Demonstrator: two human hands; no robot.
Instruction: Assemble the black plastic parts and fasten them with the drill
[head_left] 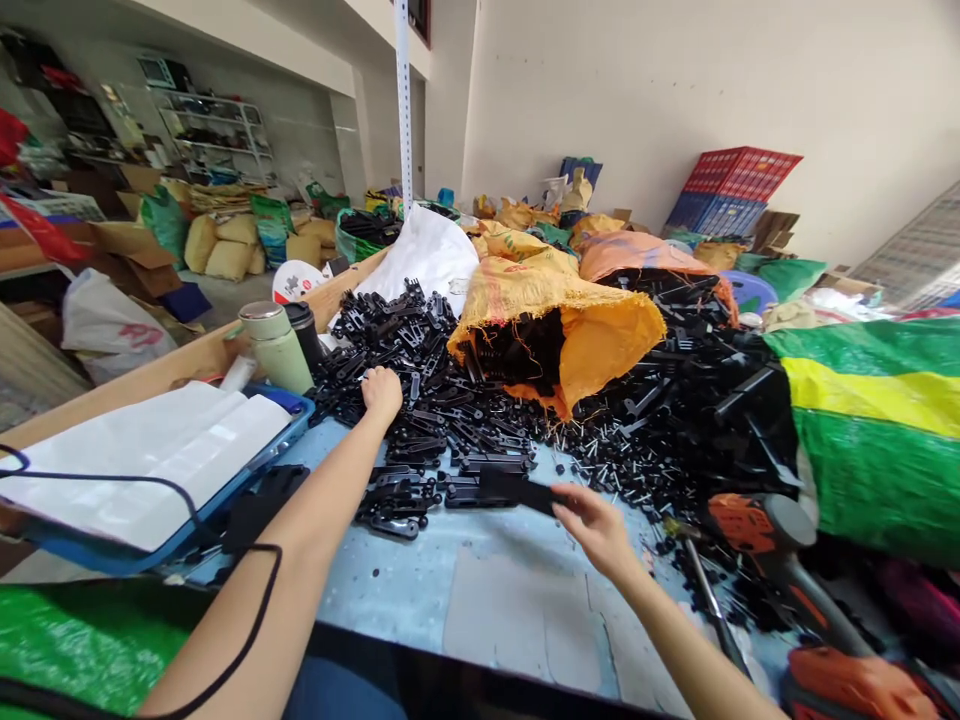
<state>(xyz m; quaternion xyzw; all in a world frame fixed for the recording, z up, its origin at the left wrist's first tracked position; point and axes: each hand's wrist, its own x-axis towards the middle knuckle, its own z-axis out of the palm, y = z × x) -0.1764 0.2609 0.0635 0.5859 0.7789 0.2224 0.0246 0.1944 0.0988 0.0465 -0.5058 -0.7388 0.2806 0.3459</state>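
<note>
My right hand pinches one end of a flat black strip above the blue tabletop. The strip's far end overlaps rows of black parts lying on the table. Further up and to the left, my left hand rests at the edge of a heap of black plastic parts, its fingers bent down among them; what they hold, if anything, is hidden. Right of the heap, an orange woven sack lies with its mouth open, black parts inside.
A blue tray with white sheets and a green flask stand left. Small screws and black pieces lie right of centre. An orange-and-grey power drill and a green-yellow sack are at right. A dark cable crosses my left forearm.
</note>
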